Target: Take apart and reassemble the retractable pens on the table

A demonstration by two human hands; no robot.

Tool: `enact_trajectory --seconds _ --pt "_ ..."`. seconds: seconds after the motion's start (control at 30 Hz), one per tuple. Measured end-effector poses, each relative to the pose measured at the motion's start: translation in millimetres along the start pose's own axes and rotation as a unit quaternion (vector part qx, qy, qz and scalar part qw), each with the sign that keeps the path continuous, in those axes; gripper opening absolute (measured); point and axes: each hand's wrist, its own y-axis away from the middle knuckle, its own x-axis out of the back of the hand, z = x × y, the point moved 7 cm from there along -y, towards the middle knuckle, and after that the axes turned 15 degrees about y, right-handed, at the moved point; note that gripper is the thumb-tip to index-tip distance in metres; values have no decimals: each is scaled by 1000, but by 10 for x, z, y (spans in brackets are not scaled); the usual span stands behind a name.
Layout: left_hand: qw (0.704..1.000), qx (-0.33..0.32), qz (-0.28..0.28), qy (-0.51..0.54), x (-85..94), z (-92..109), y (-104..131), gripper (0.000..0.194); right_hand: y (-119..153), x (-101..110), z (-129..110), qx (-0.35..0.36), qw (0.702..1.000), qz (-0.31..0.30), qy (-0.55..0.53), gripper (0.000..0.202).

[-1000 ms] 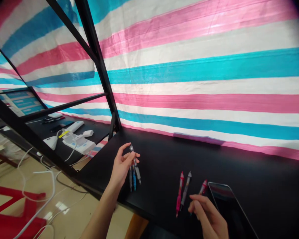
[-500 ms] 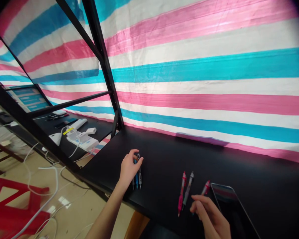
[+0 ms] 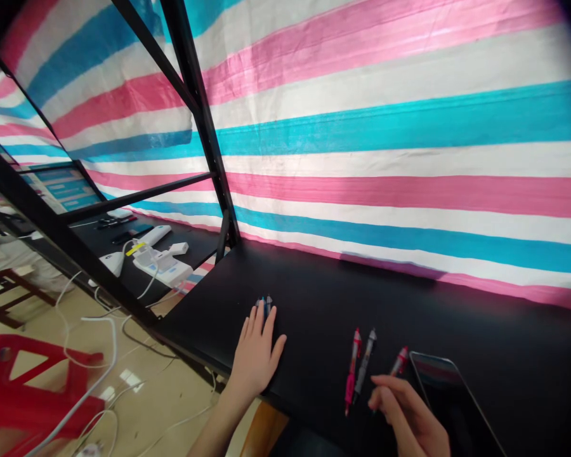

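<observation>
My left hand (image 3: pixel 257 355) lies palm down with its fingers stretched over a small group of pens (image 3: pixel 268 303) at the table's left side. Only their upper ends, one bluish, show past the fingertips; the rest is hidden. At the lower right, my right hand (image 3: pixel 406 412) is closed, thumb and fingers drawn together around a red-topped pen (image 3: pixel 400 361), whose middle they cover. Just left of that hand, a pink pen (image 3: pixel 351 374) and a grey pen (image 3: pixel 365 365) lie side by side. A dark phone (image 3: pixel 450 393) rests beyond my right hand.
The black table (image 3: pixel 304 285) meets a striped plastic sheet (image 3: pixel 385 190) at the back. A black metal frame (image 3: pixel 202 127) stands at its left end. Past that are a white power strip (image 3: pixel 164 266) and cables. A red stool (image 3: pixel 33 381) stands on the floor.
My left hand, earlier curled beside the pens with thumb and fingers around them, has drawn nearer and flattened over them. My right hand keeps its pose. The view has shifted slightly.
</observation>
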Motion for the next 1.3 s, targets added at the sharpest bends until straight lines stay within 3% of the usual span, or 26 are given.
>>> enact_trajectory --seconds 0.13,0.3,0.63,0.73,0.8,0.87,0.97,1.07,1.3 --pt "998 -25 -51 -28 -104 132 -8 57 -44 2 -108 40 999 -14 6 22" --pt "996 -62 -52 -26 -115 268 -77 63 -45 17 -299 60 998 27 3 21" --pt "995 -74 -7 -70 -58 177 -97 61 -48 -33 -292 50 999 9 -9 23" --pt "994 -87 45 -54 35 279 -80 59 -40 -29 -265 45 999 15 -19 22" --pt "990 -125 68 -19 69 449 -60 51 -33 -21 -237 39 998 26 -31 22" --pt "979 -198 34 32 14 704 -33 44 -28 -7 -200 29 998 44 -46 22" --pt "941 -310 -103 83 -204 1108 45 49 -23 20 -144 9 995 76 -69 22" --pt "914 -347 -191 91 -364 1329 82 51 -28 29 -132 2 992 89 -85 22" --pt "908 -365 -191 83 -379 1324 -28 29 -66 22 -208 3 993 78 -88 29"
